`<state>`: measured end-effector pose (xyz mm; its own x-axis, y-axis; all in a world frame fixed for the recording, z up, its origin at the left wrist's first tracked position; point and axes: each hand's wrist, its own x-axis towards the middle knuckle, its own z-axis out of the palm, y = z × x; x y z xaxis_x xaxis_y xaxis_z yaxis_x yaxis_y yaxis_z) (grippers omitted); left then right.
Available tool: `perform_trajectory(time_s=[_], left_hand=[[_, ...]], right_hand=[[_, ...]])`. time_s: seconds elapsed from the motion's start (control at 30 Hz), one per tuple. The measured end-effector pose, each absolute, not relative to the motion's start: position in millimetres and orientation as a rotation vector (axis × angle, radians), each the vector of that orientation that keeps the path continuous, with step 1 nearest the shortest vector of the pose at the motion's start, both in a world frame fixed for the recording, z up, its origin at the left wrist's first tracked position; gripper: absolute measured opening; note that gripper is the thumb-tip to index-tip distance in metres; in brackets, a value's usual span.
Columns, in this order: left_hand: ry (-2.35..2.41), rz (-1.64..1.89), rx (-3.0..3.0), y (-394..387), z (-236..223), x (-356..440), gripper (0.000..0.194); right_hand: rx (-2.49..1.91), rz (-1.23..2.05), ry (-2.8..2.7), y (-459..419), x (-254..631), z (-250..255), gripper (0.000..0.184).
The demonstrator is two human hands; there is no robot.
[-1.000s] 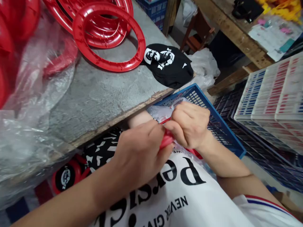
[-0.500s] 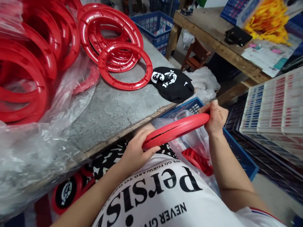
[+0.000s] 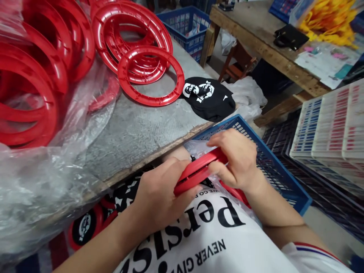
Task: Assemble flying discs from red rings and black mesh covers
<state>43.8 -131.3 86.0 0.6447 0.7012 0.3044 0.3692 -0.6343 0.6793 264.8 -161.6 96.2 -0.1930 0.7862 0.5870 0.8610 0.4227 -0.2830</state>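
Between my hands, edge-on and close to my shirt, is a red plastic ring (image 3: pixel 200 167) with a dark gap running along its rim. My left hand (image 3: pixel 162 189) is closed on its left end, thumb below and fingers above. My right hand (image 3: pixel 237 159) grips the right end, thumb on the near side and fingers over the top. The ring's far side is hidden. On the table, a flat red ring (image 3: pixel 150 100) leans on a stack of larger-looking red rings (image 3: pixel 99 41). Beside it lies a pile of black fabric discs (image 3: pixel 212 100) with white print.
A blue crate (image 3: pixel 280 176) with plastic bags and red rings stands at my right. Clear plastic sheeting (image 3: pixel 34 197) covers the grey table's (image 3: pixel 127 140) left part. White crates (image 3: pixel 327 129) are stacked far right. Below the table edge lies a finished-looking disc (image 3: pixel 84 226), red-rimmed with a black centre.
The ring has come closer to my body and turned more end-on. My right hand has shifted left and inward, its thumb now on the ring's near side. My left hand still holds the other end.
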Motion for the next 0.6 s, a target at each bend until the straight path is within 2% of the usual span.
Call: perform_trajectory(time_s=[0.13, 0.27, 0.37, 0.43, 0.6], left_hand=[[0.799, 0.824, 2.315, -139, 82, 49, 0.014], [0.902, 0.813, 2.314, -137, 74, 58, 0.016], [0.863, 0.744, 2.277, -129, 63, 58, 0.038], [0.831, 0.724, 2.232, -124, 53, 51, 0.047], [0.764, 0.915, 2.125, -121, 38, 32, 0.026]], right_hand=[[-1.386, -0.277, -2.082, -155, 245, 98, 0.049], [-1.384, -0.204, -1.990, -143, 251, 83, 0.045], [-1.405, -0.024, -1.755, -136, 281, 75, 0.046], [-1.393, 0.045, -1.410, -134, 312, 67, 0.046], [-1.261, 0.196, -0.673, -136, 359, 13, 0.046]])
